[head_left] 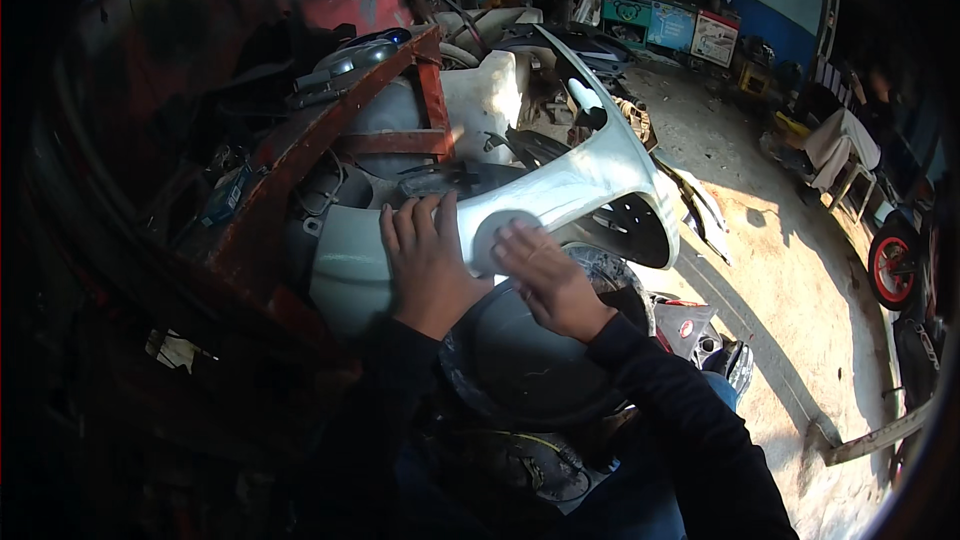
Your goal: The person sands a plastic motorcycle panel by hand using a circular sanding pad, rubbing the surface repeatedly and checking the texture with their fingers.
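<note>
A pale, glossy motorcycle body panel [600, 165] lies slantwise in front of me, its curved, forked end pointing away to the right. My left hand [430, 265] rests on its near part, fingers stretched out and slightly apart. Beside it, my right hand [550, 280] presses a flat, round grey pad [512, 227] against the panel's surface, fingers laid over the pad. Beneath both hands stands a wide, dark bucket [545, 424]; its inside looks dark and smooth, and I cannot tell whether that is liquid.
A reddish-brown frame [330, 105] stands at the left with loose parts around it. Another pale panel [470, 100] is behind. Boxes [672, 26] line the far wall. On the right are a cloth-draped stand [845, 145] and a red-rimmed wheel [890, 265]. A bar [880, 437] lies low right.
</note>
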`<control>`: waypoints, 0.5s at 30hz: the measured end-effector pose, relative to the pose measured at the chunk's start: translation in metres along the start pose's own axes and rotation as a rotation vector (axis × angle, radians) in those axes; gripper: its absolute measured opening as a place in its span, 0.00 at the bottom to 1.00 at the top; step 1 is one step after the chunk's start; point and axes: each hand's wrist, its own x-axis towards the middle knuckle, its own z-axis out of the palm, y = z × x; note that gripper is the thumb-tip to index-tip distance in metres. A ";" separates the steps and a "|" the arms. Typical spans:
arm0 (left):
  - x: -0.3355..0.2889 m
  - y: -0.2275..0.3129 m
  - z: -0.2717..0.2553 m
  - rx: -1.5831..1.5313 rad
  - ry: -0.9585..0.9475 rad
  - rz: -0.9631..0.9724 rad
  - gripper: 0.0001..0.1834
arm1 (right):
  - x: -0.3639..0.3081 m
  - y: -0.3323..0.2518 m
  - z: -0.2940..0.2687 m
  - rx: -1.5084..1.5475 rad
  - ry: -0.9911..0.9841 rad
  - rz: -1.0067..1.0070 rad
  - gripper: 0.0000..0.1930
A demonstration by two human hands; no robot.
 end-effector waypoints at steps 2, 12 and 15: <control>0.002 0.005 -0.001 -0.014 0.019 0.020 0.52 | 0.009 0.032 -0.011 -0.017 0.162 0.009 0.24; 0.002 0.011 -0.002 0.026 0.029 0.026 0.53 | 0.038 0.036 -0.013 -0.048 0.271 0.428 0.22; -0.002 0.006 0.001 0.020 0.010 0.027 0.53 | 0.029 0.010 -0.007 0.079 0.006 -0.011 0.22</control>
